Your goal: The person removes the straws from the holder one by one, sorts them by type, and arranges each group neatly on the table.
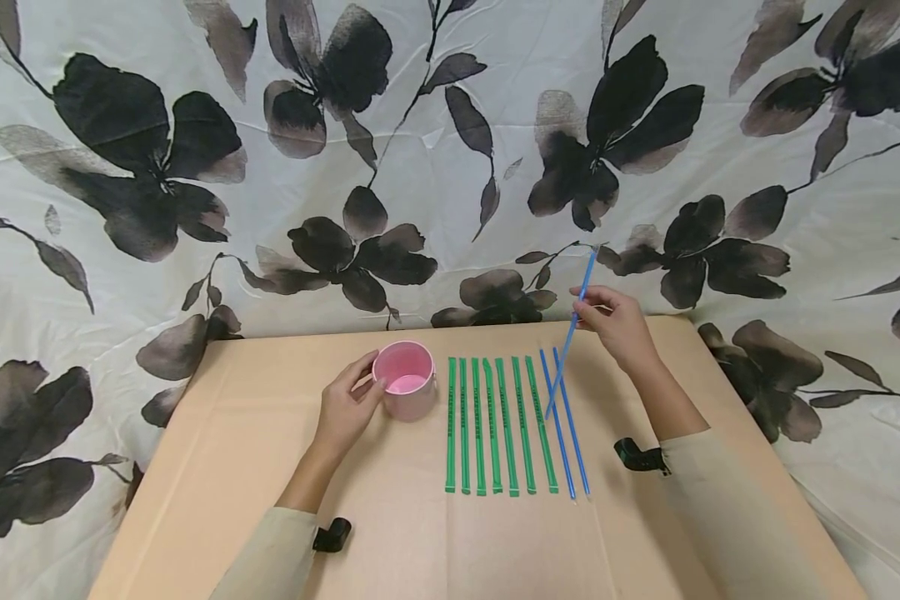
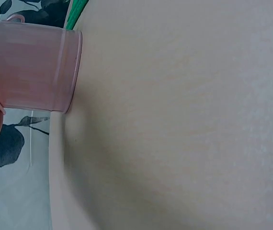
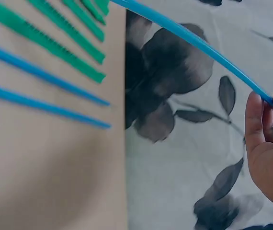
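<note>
A translucent pink cup (image 1: pixel 410 402) stands upright on the left part of the table, its mouth facing up. My left hand (image 1: pixel 350 406) grips its left side, thumb toward the front. The left wrist view shows the cup (image 2: pixel 28 67) from the side, with a finger at a small lug on its wall. Raised above the table's back right, my right hand (image 1: pixel 613 323) pinches a slim blue straw (image 1: pixel 571 337) between thumb and fingers. That straw slants, its lower end overlapping two more blue straws (image 1: pixel 574 433) in the head view.
Several flat green strips with dark print (image 1: pixel 492 429), perhaps wrapped straws, lie side by side between the cup and the blue straws. The tan table (image 1: pixel 390 533) ends at a floral cloth (image 1: pixel 487 167) hanging behind it. Black wrist bands (image 1: pixel 333 536) sit at both sleeves.
</note>
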### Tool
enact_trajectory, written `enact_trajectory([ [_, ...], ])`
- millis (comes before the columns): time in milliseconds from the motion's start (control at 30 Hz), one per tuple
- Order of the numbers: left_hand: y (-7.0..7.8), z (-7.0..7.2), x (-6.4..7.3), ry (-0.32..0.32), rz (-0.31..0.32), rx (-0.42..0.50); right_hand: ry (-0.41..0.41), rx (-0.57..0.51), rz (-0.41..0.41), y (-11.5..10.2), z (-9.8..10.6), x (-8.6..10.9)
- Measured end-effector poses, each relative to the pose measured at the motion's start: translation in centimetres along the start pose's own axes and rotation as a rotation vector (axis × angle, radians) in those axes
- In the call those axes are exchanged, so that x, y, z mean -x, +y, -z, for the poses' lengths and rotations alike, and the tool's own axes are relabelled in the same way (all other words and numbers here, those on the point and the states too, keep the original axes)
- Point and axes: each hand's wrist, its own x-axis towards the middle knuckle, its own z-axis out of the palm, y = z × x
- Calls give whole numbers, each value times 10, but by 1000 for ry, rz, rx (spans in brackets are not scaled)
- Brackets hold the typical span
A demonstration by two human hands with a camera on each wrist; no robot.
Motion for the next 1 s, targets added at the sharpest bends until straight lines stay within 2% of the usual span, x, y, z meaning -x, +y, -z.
enact_trajectory([
  [500, -1, -3, -4, 6, -1, -4, -79, 163, -212, 51, 34, 6],
  [733, -3, -4, -5, 16, 7, 3, -131, 240, -299, 75, 33, 11],
  [1000, -2, -5, -6, 23, 18, 25, -196, 263, -367, 101, 25, 12],
])
